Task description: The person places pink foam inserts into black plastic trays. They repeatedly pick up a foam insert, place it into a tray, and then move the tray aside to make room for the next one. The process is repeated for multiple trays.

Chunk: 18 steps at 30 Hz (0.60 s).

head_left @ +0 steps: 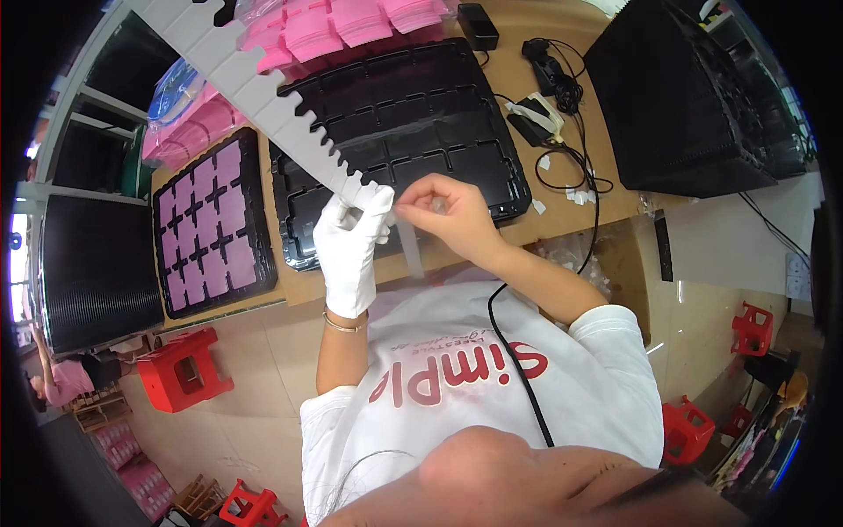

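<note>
My left hand, in a white glove, pinches the lower end of a long pale grey strip with notches along one edge. The strip slants up to the upper left, past the frame's top. Close beside that end is my bare right hand, thumb and forefinger pressed together. A narrow translucent strip hangs down from those fingertips; its upper end is hard to make out. Beneath and beyond both hands lies a large black plastic tray with moulded compartments.
To the left, a smaller black tray holds pink pieces. Stacked pink sheets lie at the back. Toward the right are a coiled black cable, white scraps and a tall stack of black trays. A red stool stands on the floor.
</note>
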Available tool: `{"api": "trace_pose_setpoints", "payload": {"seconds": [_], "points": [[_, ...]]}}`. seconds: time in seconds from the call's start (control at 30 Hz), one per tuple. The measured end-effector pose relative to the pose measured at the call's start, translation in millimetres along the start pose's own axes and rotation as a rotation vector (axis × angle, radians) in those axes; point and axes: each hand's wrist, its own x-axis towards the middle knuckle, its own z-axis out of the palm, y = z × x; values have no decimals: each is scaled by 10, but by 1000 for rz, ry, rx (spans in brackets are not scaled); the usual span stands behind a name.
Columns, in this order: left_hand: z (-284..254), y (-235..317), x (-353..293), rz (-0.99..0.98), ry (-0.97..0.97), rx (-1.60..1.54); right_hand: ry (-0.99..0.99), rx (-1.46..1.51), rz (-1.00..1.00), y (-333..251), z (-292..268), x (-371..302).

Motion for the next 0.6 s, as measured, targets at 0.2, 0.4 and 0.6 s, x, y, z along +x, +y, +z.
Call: {"api": "trace_pose_setpoints", "payload": {"seconds": [0.2, 0.4, 0.6], "points": [[-16, -25, -43, 126, -39, 52, 40, -422, -787, -51, -166, -172], [-319, -123, -130, 125, 33, 239, -123, -339, 72, -332, -972, -102], [-896, -407, 6, 689, 56, 1085, -181, -857, 98, -4, -1331, 182]]}}
